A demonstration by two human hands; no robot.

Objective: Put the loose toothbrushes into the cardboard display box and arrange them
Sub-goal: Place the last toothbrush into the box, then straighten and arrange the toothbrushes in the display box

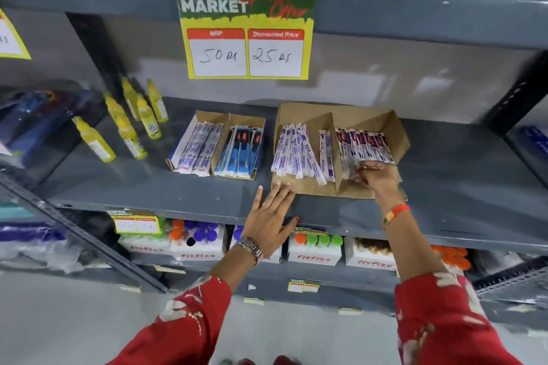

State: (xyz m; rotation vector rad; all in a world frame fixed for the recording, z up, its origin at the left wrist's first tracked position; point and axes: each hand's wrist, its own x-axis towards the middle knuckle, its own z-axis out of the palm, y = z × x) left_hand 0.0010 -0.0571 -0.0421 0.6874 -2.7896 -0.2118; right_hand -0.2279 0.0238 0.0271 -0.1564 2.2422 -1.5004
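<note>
While the left hand [271,216] is lying flat and empty, fingers spread, at the shelf [148,184] front edge at 7 o'clock of the cardboard display box [341,118], the right hand [376,175] is reaching into the box's 3 o'clock compartment, fingers curled onto the wrapped toothbrushes [361,145] there; whether it is gripping them I cannot tell. Bare shelf is lying open at 3 o'clock of the box, a smaller box [216,144] at 9 o'clock
</note>
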